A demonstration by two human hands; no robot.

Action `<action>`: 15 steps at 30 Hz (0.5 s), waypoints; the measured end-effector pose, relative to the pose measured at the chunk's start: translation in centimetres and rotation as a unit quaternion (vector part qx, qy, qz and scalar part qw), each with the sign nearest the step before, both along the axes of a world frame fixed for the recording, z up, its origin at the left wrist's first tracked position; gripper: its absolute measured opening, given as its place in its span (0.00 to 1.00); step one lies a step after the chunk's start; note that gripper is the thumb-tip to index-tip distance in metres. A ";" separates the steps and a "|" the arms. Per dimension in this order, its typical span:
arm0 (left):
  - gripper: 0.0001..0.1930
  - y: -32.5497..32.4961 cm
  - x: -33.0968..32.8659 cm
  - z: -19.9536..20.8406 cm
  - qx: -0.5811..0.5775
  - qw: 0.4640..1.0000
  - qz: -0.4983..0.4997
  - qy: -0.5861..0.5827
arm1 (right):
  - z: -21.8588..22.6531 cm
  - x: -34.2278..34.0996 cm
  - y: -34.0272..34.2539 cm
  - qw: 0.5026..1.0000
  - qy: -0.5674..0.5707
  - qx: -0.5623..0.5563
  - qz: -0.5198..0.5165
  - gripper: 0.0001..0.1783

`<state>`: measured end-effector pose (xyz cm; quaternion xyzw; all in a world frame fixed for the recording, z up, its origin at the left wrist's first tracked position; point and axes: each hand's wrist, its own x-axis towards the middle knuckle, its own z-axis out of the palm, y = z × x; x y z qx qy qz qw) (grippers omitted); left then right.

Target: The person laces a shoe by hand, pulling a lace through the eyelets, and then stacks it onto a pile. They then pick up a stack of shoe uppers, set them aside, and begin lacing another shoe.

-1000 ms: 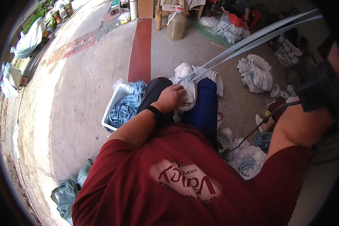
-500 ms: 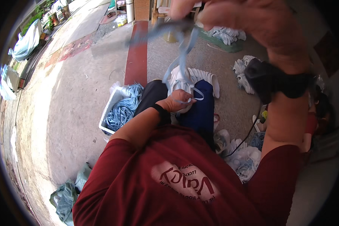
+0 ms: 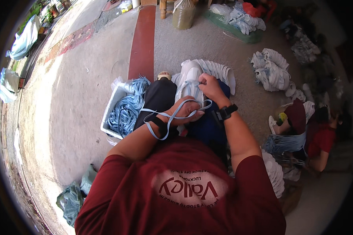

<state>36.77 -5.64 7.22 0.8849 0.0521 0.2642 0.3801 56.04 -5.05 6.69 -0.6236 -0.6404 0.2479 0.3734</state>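
A white shoe upper (image 3: 193,73) lies across my lap, its toe pointing away from me. Light blue shoelace (image 3: 165,127) is threaded through its front, and a long loose loop drapes over my left hand and wrist. My left hand (image 3: 185,109) is closed around the near part of the upper, which its fingers partly hide. At the upper's right side, the fingers of my right hand (image 3: 211,87) pinch together at the lacing; the bit of lace between them is barely visible. Behind it, a nested row of white shoe uppers (image 3: 222,74) rests at my knees.
Left of my legs stands a white box (image 3: 107,117) filled with blue laces (image 3: 126,109). Bundled white uppers (image 3: 270,70) lie on the floor to the right. A person in red (image 3: 321,143) sits at far right beside more laces. A large jar (image 3: 183,15) stands ahead.
My right hand has come down from high in front of me, where it held the lace drawn out, to the upper. The lace now hangs over my left wrist.
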 end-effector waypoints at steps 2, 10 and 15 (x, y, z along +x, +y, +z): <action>0.17 0.0 0.0 -0.4 0.000 1.000 0.011 -0.026 | 0.4 0.1 -0.1 0.997 0.055 -0.032 0.054 0.04; 0.14 0.5 0.1 -0.2 0.007 1.000 -0.009 -0.025 | 0.0 -0.4 -0.5 0.999 0.047 -0.010 0.021 0.05; 0.15 0.4 0.5 -0.5 0.016 0.996 0.009 -0.091 | -0.1 -1.6 -0.2 0.964 -0.189 0.187 0.002 0.05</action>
